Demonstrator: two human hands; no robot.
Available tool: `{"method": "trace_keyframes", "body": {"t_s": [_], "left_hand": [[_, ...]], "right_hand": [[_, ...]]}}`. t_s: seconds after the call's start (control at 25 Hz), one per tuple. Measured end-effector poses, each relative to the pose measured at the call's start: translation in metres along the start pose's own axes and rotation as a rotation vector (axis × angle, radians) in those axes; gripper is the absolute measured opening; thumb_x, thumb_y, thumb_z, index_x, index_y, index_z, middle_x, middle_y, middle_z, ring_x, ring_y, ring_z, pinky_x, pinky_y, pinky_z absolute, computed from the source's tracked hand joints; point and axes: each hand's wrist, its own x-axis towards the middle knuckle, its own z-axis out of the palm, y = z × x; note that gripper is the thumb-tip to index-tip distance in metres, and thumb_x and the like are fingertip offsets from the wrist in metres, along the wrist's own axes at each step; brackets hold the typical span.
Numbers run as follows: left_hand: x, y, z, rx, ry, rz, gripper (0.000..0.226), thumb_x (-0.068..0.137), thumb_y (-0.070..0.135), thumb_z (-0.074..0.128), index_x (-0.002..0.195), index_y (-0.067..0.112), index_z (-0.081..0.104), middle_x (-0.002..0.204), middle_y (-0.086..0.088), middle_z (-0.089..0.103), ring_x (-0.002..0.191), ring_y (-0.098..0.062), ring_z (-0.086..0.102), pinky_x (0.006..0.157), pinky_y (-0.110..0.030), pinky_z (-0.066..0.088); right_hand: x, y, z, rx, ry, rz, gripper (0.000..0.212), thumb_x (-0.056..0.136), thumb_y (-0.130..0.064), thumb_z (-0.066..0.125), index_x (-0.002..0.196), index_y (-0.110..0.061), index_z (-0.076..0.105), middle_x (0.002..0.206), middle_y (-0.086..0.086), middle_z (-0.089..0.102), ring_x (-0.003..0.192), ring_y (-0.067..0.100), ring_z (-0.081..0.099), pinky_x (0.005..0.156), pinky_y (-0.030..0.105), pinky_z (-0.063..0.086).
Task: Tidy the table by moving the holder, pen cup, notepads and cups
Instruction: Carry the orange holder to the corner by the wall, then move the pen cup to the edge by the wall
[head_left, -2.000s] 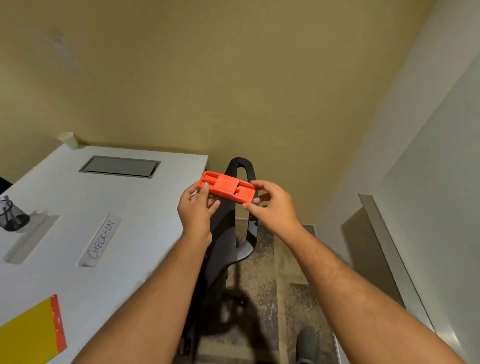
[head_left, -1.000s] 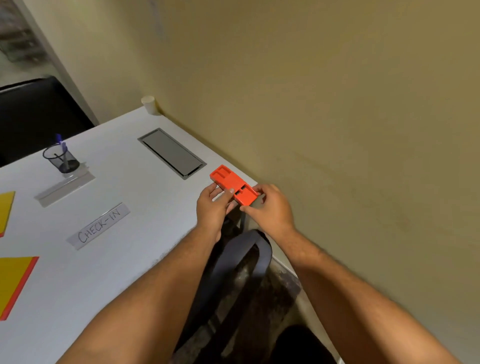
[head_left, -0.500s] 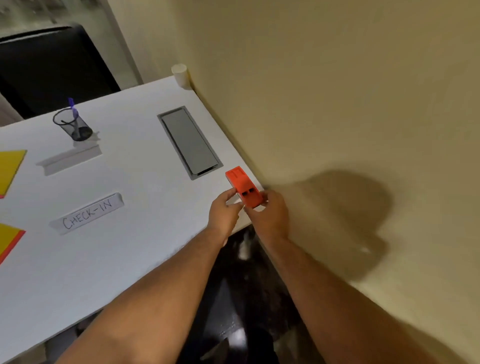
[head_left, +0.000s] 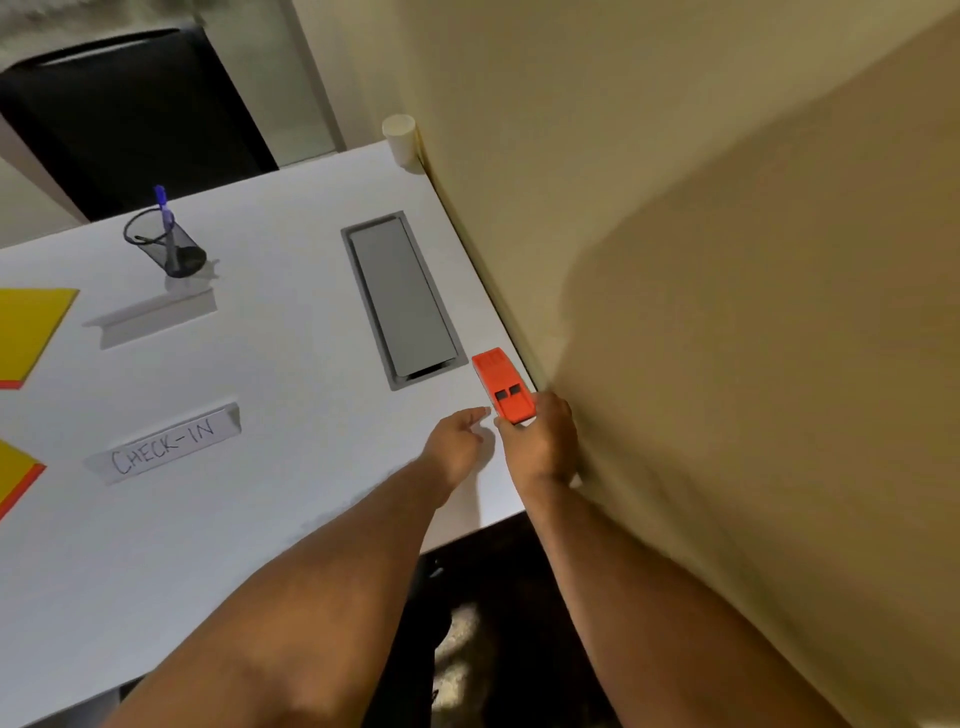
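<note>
An orange plastic holder (head_left: 503, 383) lies flat on the white table (head_left: 291, 499) near its right edge, close to the wall. My right hand (head_left: 543, 439) grips its near end. Just to the left, my left hand (head_left: 457, 441) rests on the table with fingers apart, a small gap from the holder. A black mesh pen cup (head_left: 169, 247) with a blue pen stands at the far left. Two yellow notepads (head_left: 28, 332) (head_left: 15, 475) lie at the left edge. A white cup (head_left: 400, 140) stands in the far corner by the wall.
A grey cable hatch (head_left: 402, 296) is set into the table beside the holder. A "CHECK-IN" sign (head_left: 166, 444) and a clear stand (head_left: 150, 317) lie mid-table. The beige wall (head_left: 701, 260) runs along the right; a black chair (head_left: 124, 114) stands behind the table.
Both hands brought the orange holder from the air over to the table's right edge and set it down. My left hand has let go; the view swung left over the table.
</note>
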Motion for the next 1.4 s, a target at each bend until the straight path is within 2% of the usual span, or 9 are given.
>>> {"method": "trace_keyframes", "body": {"t_s": [0.12,0.28,0.64,0.92,1.0,1.04,1.12,1.24,1.4], "left_hand": [[0.014,0.000,0.003,0.056,-0.020,0.005,0.057,0.102,0.001,0.041,0.154,0.021,0.049,0.162,-0.003,0.043,0.146,-0.023,0.043,0.115,-0.034,0.035],[0.025,0.012,0.009,0.151,-0.075,0.031,0.069,0.095,-0.010,0.039,0.158,0.019,0.042,0.164,-0.004,0.040,0.152,-0.026,0.035,0.121,-0.041,0.032],[0.024,0.020,0.029,0.211,-0.104,0.056,0.061,0.100,0.002,0.042,0.157,0.024,0.044,0.158,-0.006,0.048,0.147,-0.030,0.042,0.114,-0.039,0.038],[-0.001,0.008,0.024,0.233,0.002,0.069,0.068,0.099,-0.009,0.038,0.160,0.021,0.036,0.167,-0.003,0.035,0.155,-0.026,0.030,0.126,-0.046,0.028],[-0.004,-0.001,0.017,0.238,0.035,0.061,0.066,0.100,-0.007,0.040,0.159,0.021,0.038,0.166,-0.001,0.037,0.154,-0.024,0.033,0.126,-0.044,0.028],[-0.010,-0.003,0.013,0.213,0.059,0.077,0.063,0.101,-0.005,0.041,0.159,0.021,0.039,0.165,-0.001,0.039,0.152,-0.023,0.035,0.126,-0.042,0.028],[-0.035,-0.002,-0.002,0.124,0.144,0.123,0.054,0.104,0.004,0.046,0.156,0.021,0.045,0.161,-0.001,0.045,0.147,-0.023,0.044,0.121,-0.037,0.034],[-0.070,-0.008,-0.031,-0.018,0.296,0.149,0.042,0.105,0.019,0.056,0.147,0.019,0.054,0.149,-0.002,0.058,0.132,-0.022,0.056,0.108,-0.030,0.041],[-0.117,-0.036,-0.082,-0.142,0.446,0.120,0.043,0.101,0.028,0.064,0.142,0.017,0.058,0.141,-0.002,0.062,0.127,-0.022,0.059,0.109,-0.035,0.046]], "right_hand": [[0.007,0.007,0.010,-0.078,0.072,0.012,0.043,0.086,-0.042,0.084,0.113,-0.014,0.064,0.111,0.005,0.072,0.106,0.025,0.068,0.083,0.037,0.055],[0.012,0.017,0.014,-0.118,0.081,0.069,0.048,0.088,-0.042,0.083,0.119,-0.013,0.059,0.116,0.009,0.074,0.108,0.030,0.071,0.079,0.037,0.055],[0.017,0.019,0.007,-0.222,0.024,0.064,0.047,0.096,-0.047,0.074,0.127,-0.016,0.057,0.125,0.006,0.071,0.116,0.026,0.070,0.090,0.039,0.060],[-0.003,0.013,-0.015,-0.007,-0.008,0.058,0.048,0.089,-0.036,0.083,0.127,-0.017,0.059,0.133,0.002,0.068,0.122,0.024,0.065,0.094,0.042,0.060],[-0.009,0.014,-0.012,0.107,-0.026,0.085,0.037,0.091,-0.024,0.083,0.120,-0.018,0.059,0.132,0.003,0.067,0.114,0.015,0.066,0.080,0.022,0.060],[-0.017,0.009,-0.015,0.125,-0.034,0.066,0.034,0.091,-0.019,0.082,0.116,-0.019,0.059,0.131,0.003,0.067,0.109,0.011,0.065,0.071,0.008,0.053],[-0.042,-0.008,-0.022,0.151,-0.025,-0.021,0.039,0.088,-0.021,0.087,0.120,-0.018,0.064,0.127,0.002,0.068,0.106,0.012,0.068,0.070,0.000,0.040],[-0.077,-0.044,-0.025,0.180,-0.103,-0.112,0.062,0.085,-0.032,0.088,0.139,-0.018,0.061,0.139,-0.001,0.063,0.120,0.018,0.066,0.086,0.015,0.048],[-0.117,-0.085,-0.013,0.143,-0.228,-0.252,0.067,0.089,-0.043,0.081,0.147,-0.023,0.053,0.146,-0.005,0.058,0.129,0.018,0.063,0.102,0.030,0.054]]}}
